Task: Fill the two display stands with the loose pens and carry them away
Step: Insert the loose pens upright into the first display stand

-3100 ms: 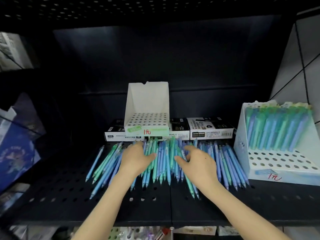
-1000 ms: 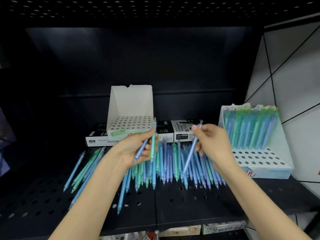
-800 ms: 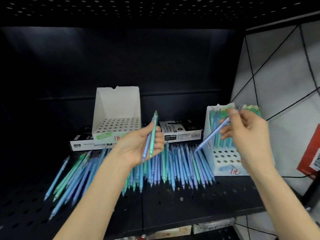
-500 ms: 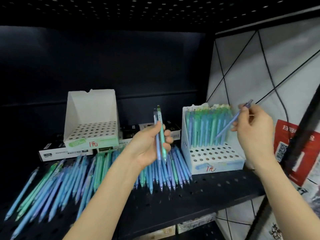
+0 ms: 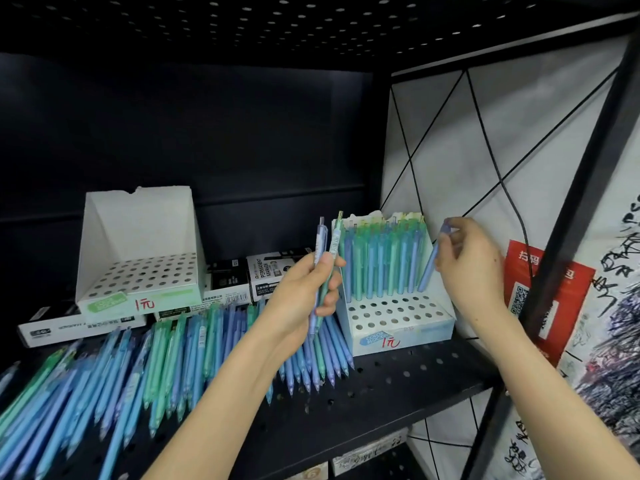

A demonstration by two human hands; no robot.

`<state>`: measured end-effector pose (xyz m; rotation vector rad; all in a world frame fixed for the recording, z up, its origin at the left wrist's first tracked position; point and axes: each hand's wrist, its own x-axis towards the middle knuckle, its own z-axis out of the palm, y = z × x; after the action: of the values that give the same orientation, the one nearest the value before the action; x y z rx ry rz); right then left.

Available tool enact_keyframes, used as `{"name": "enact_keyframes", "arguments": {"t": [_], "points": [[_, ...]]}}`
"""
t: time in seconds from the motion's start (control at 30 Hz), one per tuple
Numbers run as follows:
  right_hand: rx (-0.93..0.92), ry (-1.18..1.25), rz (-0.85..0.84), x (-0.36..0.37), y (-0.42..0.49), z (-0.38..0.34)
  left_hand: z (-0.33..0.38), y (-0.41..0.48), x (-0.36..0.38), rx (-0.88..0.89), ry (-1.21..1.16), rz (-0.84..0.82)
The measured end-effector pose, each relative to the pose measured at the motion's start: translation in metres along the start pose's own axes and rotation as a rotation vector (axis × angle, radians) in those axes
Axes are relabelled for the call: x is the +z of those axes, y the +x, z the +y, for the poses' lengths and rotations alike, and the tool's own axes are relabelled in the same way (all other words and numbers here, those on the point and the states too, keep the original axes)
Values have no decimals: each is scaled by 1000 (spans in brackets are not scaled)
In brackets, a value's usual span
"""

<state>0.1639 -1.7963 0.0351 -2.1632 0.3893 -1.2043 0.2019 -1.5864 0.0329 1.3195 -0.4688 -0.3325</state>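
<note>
Many loose blue and green pens point(image 5: 166, 362) lie spread on the black perforated shelf point(image 5: 381, 407). An empty white display stand point(image 5: 138, 268) sits at the back left on flat boxes. A second white stand point(image 5: 398, 323) at the right has its back rows full of upright pens. My left hand point(image 5: 304, 303) holds two pens point(image 5: 323, 265) upright beside that stand. My right hand point(image 5: 467, 265) pinches a blue pen point(image 5: 429, 271) by its top, with its tip down in the right end of the stand's filled rows.
Flat black and white marker boxes point(image 5: 266, 278) lie behind the loose pens. A white panel with black cords point(image 5: 485, 150) and a black shelf post point(image 5: 581, 202) stand right of the stand, with a red QR poster point(image 5: 526, 289) behind my right hand.
My view has swung right. My right hand carried its blue pen to the right stand and lowered it into the filled rows. My left hand followed, keeping two pens upright.
</note>
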Motion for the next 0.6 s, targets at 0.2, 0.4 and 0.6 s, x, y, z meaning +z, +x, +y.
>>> {"name": "enact_keyframes", "arguments": {"t": [0.2, 0.4, 0.6], "points": [[16, -132, 22, 3, 7, -2, -3, 2, -5, -4, -7, 18], [60, -298, -64, 9, 15, -1, -3, 1, -3, 5, 36, 20], [-67, -282, 56, 5, -4, -25, -5, -2, -2, 44, 130, -13]]}}
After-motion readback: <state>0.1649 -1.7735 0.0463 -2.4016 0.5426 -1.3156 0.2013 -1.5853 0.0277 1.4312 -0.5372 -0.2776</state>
